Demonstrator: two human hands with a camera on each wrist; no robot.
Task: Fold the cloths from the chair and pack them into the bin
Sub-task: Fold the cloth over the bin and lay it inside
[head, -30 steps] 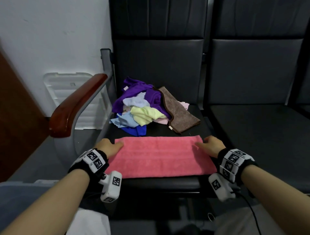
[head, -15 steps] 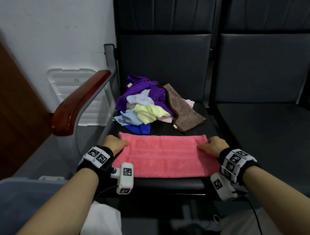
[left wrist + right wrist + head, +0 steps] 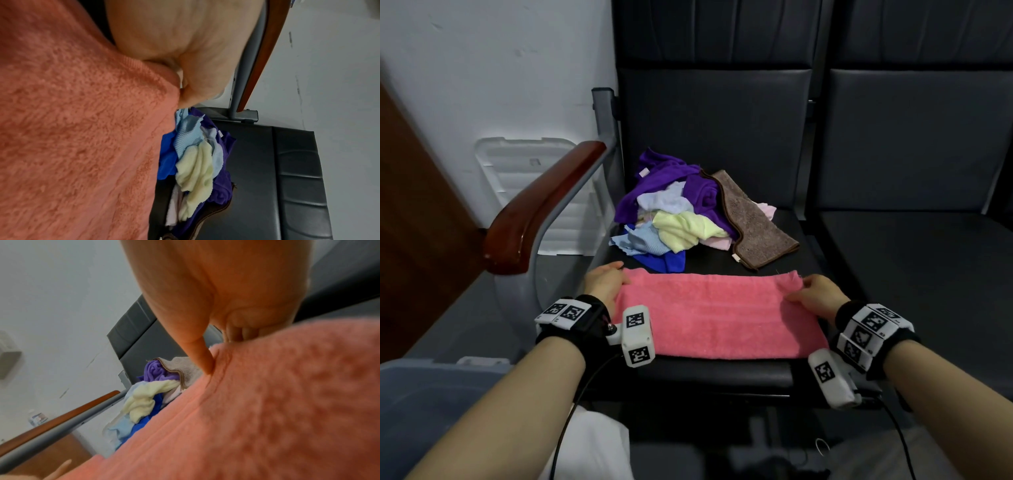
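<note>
I have the pink towel spread flat across the front of the black chair seat, where the firm padding gives me a surface to fold on, and I read it as lying in a long strip ready for its next fold. The unfolded heap of cloths sits just behind it, toward the backrest, close but not touching the towel as far as I can tell. My left hand pinches the towel's far left corner, and my right hand pinches the far right corner, thumb on top and fingers curled under. Holding both far corners keeps that edge taut and square. Both forearms reach forward, wrists low over the seat. The blue bin waits at lower left, beside my left arm.
</note>
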